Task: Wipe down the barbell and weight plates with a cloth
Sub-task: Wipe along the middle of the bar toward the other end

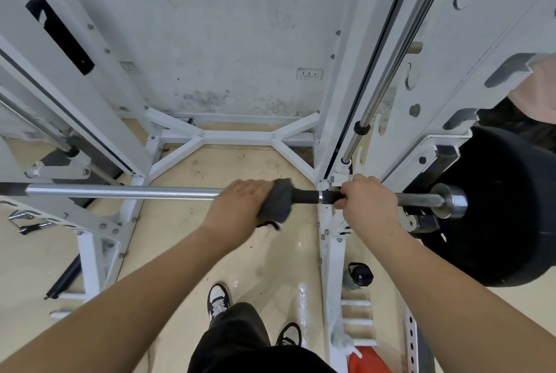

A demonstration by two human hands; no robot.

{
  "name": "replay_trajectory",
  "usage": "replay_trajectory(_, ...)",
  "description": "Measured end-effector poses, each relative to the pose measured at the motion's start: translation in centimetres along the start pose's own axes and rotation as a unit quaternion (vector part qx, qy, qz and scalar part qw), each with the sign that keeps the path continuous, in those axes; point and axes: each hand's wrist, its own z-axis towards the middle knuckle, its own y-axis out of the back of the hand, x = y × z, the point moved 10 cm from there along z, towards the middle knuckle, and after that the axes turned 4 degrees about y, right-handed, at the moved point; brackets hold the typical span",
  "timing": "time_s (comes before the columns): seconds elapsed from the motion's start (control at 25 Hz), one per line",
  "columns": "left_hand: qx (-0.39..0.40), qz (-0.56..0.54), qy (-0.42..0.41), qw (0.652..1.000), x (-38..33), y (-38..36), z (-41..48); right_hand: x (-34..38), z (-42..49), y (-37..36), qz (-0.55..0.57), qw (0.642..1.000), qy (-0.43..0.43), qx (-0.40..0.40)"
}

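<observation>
Closest in, two black-and-white sneakers (219, 300) stand on the pale glossy floor (168, 258), with dark trousers above them and both bare forearms reaching forward over the floor. A dark bottle (359, 274) stands on the floor beneath the right wrist, beside the white rack's (331, 252) upright. Further out, the left hand (240, 204) is clamped over the barbell (120, 193), its fingers curled around a grey cloth (278, 201) that wraps the bar; a loose end of the cloth hangs below the knuckles. Just to the right of that cloth the bar shows a dark section, and there the right hand (368, 202) is clenched around the bar directly, fingers curled over the top where the bar crosses the rack upright. Beyond the right hand's fingers, toward the bar's end, sits a chrome collar, and behind it a large black weight plate (505, 207) mounted on the sleeve. To the left of the left hand's fingers the bright steel shaft runs out level to the far side of the rack. Past the bar stand the rack's white base braces and a stained white wall (234, 26) carrying an outlet strip (309, 74).
</observation>
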Motion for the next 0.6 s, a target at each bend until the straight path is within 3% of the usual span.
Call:
replay_trajectory(0.12, -0.026, 0.013, 0.138, 0.99, 2.9, 1.2, -0.3, -0.1, 0.0, -0.1, -0.004, 1.0, 0.001, -0.014)
replay_trajectory(0.2, 0.004, 0.024, 0.189, 0.982, -0.3, 0.6, 1.8, 0.0, -0.2, 0.1, -0.011, 1.0, 0.002, -0.02)
replay_trajectory(0.32, 0.024, -0.009, 0.085, 0.996, -8.1, -2.0, 3.8, -0.1, -0.3, 0.0, -0.031, 0.999, -0.008, -0.018)
replay_trajectory(0.44, -0.001, -0.049, -0.022, 0.999, -7.8, -2.1, 3.0, -0.2, 0.0, -0.3, -0.032, 0.999, -0.011, -0.008)
replay_trajectory(0.52, -0.003, -0.036, -0.01, 0.999, -3.0, -1.3, 1.5, -0.2, 0.2, -0.4, -0.018, 1.0, -0.006, -0.009)
replay_trajectory(0.6, -0.04, -0.014, 0.056, 0.998, 2.1, 0.4, 0.1, -0.2, 0.3, -0.5, -0.013, 1.0, 0.002, -0.01)
